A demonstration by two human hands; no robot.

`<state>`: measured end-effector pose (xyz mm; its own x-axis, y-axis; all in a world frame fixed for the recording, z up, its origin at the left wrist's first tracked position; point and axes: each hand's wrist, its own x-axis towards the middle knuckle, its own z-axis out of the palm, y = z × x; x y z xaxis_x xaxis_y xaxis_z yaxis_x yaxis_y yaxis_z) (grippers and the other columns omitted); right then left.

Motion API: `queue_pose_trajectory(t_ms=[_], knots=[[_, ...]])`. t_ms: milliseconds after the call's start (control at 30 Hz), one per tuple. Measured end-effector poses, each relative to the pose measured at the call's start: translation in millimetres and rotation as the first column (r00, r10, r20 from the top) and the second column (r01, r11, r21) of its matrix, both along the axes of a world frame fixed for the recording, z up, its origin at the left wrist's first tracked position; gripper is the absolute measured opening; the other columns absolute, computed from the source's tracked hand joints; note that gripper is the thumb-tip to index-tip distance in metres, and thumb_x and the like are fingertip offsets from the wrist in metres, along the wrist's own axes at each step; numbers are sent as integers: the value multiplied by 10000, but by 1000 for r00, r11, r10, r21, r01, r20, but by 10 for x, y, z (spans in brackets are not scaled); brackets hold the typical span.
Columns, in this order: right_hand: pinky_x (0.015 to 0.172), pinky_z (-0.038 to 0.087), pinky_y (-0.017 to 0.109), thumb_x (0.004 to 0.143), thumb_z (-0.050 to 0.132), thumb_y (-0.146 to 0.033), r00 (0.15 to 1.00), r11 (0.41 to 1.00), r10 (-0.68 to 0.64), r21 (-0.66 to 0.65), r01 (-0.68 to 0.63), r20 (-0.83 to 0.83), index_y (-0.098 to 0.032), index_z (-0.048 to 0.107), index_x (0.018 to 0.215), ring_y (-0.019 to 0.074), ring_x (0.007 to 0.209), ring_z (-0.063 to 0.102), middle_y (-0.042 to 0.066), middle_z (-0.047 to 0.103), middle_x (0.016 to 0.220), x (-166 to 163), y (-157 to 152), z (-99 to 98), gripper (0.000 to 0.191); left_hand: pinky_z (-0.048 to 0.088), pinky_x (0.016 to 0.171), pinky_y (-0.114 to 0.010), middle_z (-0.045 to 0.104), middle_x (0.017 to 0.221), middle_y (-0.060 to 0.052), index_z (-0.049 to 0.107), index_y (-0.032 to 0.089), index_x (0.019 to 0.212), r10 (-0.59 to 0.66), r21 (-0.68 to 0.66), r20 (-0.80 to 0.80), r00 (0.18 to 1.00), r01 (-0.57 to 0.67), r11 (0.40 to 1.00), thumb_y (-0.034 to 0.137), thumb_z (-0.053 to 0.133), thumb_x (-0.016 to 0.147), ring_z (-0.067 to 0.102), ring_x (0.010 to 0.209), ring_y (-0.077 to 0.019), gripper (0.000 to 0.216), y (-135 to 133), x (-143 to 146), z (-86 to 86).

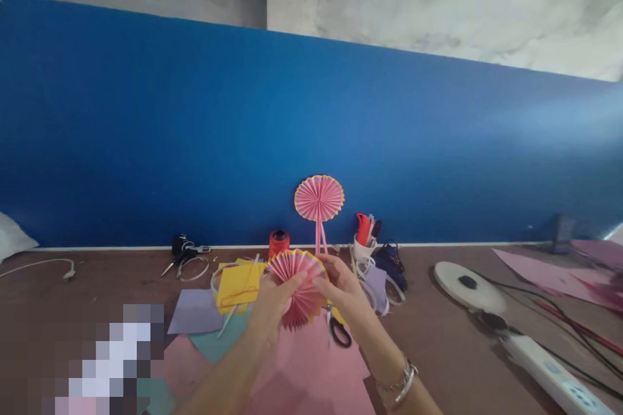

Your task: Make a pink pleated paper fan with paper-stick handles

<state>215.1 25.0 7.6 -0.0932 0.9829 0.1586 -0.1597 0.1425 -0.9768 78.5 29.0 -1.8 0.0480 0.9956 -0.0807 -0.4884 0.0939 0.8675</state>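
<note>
A pink pleated paper fan (298, 266) with a yellow edge is spread between my two hands above the table. My left hand (275, 305) grips its left side, thumb laid across the folds. On the right side my right hand (338, 285) pinches the fan, with a bracelet on that wrist. Behind it, a finished-looking round pink paper fan (319, 198) on pink stems leans upright against the blue panel. Black-handled scissors (339, 332) lie by my right wrist, partly hidden. Pink paper (306, 369) is spread beneath my hands.
Yellow paper (238, 286), purple paper (195, 311) and a red thread spool (279, 244) lie to the left and behind. A white cup (363, 248) holds pens and a red tool. Farther right are a white round device (470, 287), a power strip (549, 369) and cables.
</note>
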Motion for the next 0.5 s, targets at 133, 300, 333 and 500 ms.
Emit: queue_pose_trajectory(t_ms=[133, 300, 333, 500], knots=[[527, 394, 226, 664, 707, -496, 993, 997, -72, -26, 74, 89, -151, 621, 702, 109, 544, 492, -15, 571, 598, 30, 33, -42, 358, 495, 755, -319, 706, 810, -72, 680, 130, 829, -39, 44, -52, 998, 41, 998, 350, 789, 587, 655, 774, -212, 345, 24, -2, -1], [494, 368, 219, 632, 722, -516, 991, 988, -127, -83, 131, 46, -150, 633, 691, 96, 501, 473, -21, 571, 566, 84, 53, -21, 381, 475, 720, -283, 694, 764, -43, 673, 149, 826, 68, 61, -7, 998, -68, 996, 382, 763, 618, 641, 730, -174, 325, 62, -49, -2], [526, 401, 231, 624, 732, -503, 992, 989, -119, -81, 123, 48, -155, 655, 741, 115, 541, 518, -4, 616, 618, 93, 49, -1, 376, 471, 717, -281, 694, 758, -41, 675, 150, 820, 63, 63, -22, 998, -62, 996, 383, 768, 608, 640, 728, -174, 328, 65, -58, -1], [772, 475, 306, 584, 786, -379, 992, 999, 6, -44, 0, 128, -194, 692, 928, 215, 854, 630, 53, 707, 923, 130, 28, 46, 402, 455, 686, -268, 686, 730, -33, 682, 153, 774, -15, 132, -210, 978, 43, 990, 354, 780, 587, 622, 713, -175, 292, 74, -62, -39]])
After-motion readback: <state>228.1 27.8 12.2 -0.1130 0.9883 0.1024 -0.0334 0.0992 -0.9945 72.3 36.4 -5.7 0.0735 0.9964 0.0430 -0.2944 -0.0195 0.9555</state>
